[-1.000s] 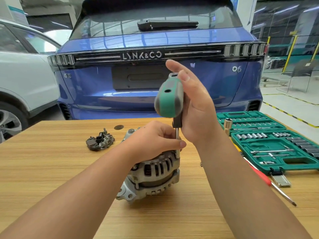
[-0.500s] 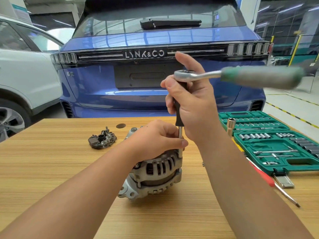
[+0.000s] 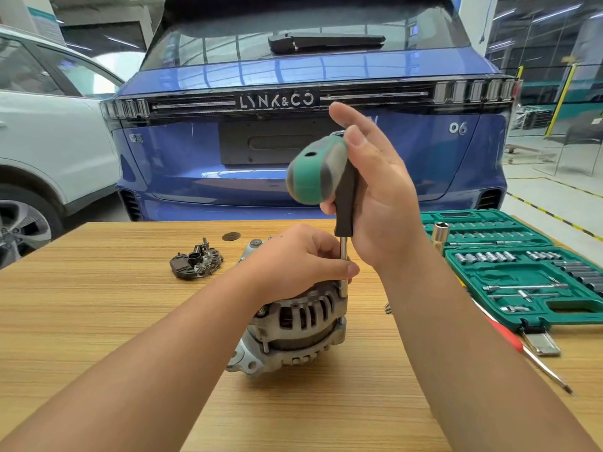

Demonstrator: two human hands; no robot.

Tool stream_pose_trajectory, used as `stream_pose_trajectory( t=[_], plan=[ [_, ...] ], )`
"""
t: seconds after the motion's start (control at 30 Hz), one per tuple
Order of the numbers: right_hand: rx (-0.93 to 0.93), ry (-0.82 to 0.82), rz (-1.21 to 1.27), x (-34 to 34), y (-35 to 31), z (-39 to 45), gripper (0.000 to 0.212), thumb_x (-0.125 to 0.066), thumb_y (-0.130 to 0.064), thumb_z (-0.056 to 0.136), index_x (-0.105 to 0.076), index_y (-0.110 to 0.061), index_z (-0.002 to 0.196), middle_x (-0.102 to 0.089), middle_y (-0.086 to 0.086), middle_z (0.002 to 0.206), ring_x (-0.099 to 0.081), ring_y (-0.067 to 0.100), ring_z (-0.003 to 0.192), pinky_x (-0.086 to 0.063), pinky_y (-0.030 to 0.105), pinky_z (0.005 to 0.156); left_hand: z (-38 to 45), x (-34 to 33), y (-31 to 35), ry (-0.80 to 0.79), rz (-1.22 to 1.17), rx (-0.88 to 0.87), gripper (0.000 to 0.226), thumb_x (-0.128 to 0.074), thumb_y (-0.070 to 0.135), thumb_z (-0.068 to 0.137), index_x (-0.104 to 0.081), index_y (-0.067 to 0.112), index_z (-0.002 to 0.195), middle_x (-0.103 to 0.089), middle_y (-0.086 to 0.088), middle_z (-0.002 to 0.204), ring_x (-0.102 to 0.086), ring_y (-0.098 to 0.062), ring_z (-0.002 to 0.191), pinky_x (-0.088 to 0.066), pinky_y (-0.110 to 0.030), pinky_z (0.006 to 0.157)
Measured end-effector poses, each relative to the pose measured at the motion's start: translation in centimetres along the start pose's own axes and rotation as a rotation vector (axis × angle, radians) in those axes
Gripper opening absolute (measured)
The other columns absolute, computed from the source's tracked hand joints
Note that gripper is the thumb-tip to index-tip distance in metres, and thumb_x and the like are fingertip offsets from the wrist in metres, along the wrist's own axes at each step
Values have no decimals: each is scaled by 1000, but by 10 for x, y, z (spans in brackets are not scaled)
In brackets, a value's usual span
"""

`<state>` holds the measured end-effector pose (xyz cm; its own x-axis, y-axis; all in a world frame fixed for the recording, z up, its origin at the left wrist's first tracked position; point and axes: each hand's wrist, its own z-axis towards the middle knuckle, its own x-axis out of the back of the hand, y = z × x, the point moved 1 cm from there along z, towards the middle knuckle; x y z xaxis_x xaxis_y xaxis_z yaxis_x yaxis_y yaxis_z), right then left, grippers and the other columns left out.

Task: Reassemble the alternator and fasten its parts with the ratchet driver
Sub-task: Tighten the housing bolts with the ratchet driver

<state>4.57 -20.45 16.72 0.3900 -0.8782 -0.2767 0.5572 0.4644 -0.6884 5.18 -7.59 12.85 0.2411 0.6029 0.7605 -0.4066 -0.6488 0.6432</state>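
Where the wooden table [image 3: 81,308] begins on the left, it is bare up to a small dark part with metal studs [image 3: 196,263], and a dark disc [image 3: 231,236] lies just behind that. Near the middle, the alternator [image 3: 293,331] stands on the table with its ribbed casing facing the camera. The left hand [image 3: 293,259] rests on top of it, fingers curled and pinching the thin metal shaft of the ratchet driver [image 3: 321,172], which stands upright at the alternator's right edge. The right hand [image 3: 381,190] is higher up, its palm and curled lower fingers round the black extension, its thumb pressed against the green and grey handle, which points toward the camera; the forefinger sticks up. Farther right sits an open green socket case [image 3: 538,318], with a lone socket [image 3: 440,233] standing at its near corner and a red-handled screwdriver [image 3: 512,340] lying along its front edge.
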Motion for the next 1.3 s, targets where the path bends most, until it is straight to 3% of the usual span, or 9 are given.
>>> stream_pose_trajectory(
  t=[0.17,0.3,0.4,0.5,0.63,0.83,1.0,1.13,1.3],
  plan=[
    [-78,201,-95,-4,-5,1,43,-70,-29,91,-57,-4,123,-57,-4,67,-44,15,51,-38,26,46,1,0,-2,-1,-4,-19,20,-72,48,91,-77,28,90,-73,9,83,-67,-5,75,-56,-37,76],
    [-169,253,-122,3,-6,3,14,-74,-20,91,-65,-14,82,-53,-3,62,-43,12,48,-37,24,46,3,-1,-3,3,20,-37,21,-72,49,90,-76,29,88,-72,7,84,-67,-10,77,-57,-40,77],
    [-271,65,134,8,-7,4,21,-69,-15,89,-64,-18,109,-64,-5,76,-53,9,57,-44,23,54,4,-1,-5,2,-5,-50,21,-73,47,91,-76,27,86,-70,6,76,-59,-5,64,-52,-38,69],
    [-87,14,3,6,0,0,43,-62,-5,91,-57,-30,125,-70,-4,90,-58,10,65,-47,23,57,4,-1,-6,0,-35,-40,16,-72,44,93,-76,30,86,-67,16,68,-56,4,57,-44,-26,63],
    [125,-6,-175,1,6,-1,52,-56,1,94,-62,-41,123,-67,-1,89,-57,15,63,-47,26,51,3,-2,-5,22,-11,-26,15,-71,46,93,-77,32,90,-74,13,80,-61,3,65,-47,-26,67],
    [-22,-33,113,7,6,3,36,-38,-27,98,-66,-26,121,-65,-1,80,-50,18,59,-41,27,49,2,-1,-3,21,-13,-22,20,-73,44,92,-76,24,90,-73,-2,87,-64,-13,72,-55,-43,78],
    [-10,40,28,2,1,0,30,-50,-34,98,-62,-22,122,-64,2,81,-50,17,57,-43,28,47,2,-2,-3,8,0,-4,20,-72,47,91,-76,27,93,-75,1,89,-70,-20,87,-56,-46,87],
    [-59,171,-51,-3,-4,0,36,-64,-29,95,-57,-10,125,-60,-4,72,-46,15,54,-39,26,46,2,-1,-3,5,-5,-27,21,-71,47,92,-76,26,90,-73,4,81,-64,-10,68,-53,-36,70],
    [-160,235,-114,4,-6,3,17,-71,-20,92,-61,-11,82,-52,-1,64,-40,12,50,-34,25,46,2,-2,-2,-4,12,-53,23,-70,48,92,-75,25,88,-67,5,75,-52,0,59,-45,-28,63]
  ],
)
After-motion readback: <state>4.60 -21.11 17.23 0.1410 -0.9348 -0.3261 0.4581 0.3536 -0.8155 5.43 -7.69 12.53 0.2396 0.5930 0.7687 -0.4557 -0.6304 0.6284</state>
